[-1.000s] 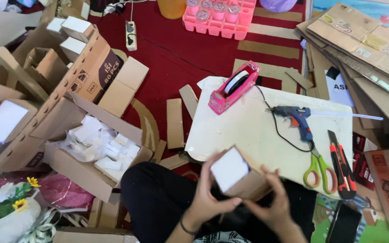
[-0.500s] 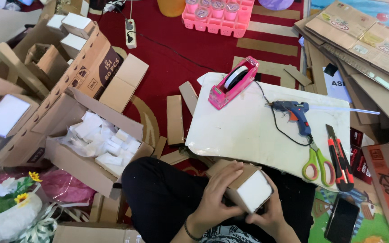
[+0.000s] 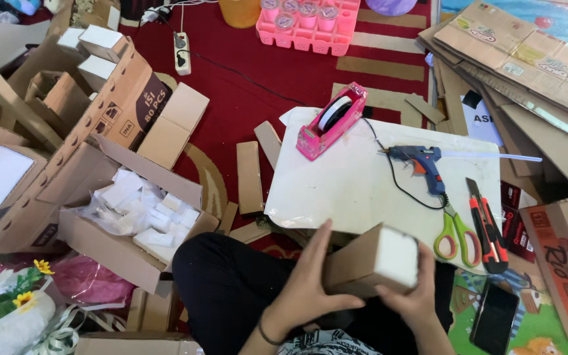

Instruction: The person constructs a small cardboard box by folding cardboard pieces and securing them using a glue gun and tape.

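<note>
at nine o'clock sits an open brown cardboard box of white blocks (image 3: 141,213). the left hand (image 3: 307,286) and right hand (image 3: 412,299) both grip a small brown cardboard box with a white end (image 3: 373,261) over the lap, at six o'clock. hold it steady, i think. green-handled scissors (image 3: 456,231) lie at three o'clock.

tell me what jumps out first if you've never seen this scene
Both hands, left hand and right hand, grip a small cardboard box with a white end over the lap. Beyond it, a white board carries a pink tape dispenser and a blue glue gun.
</note>
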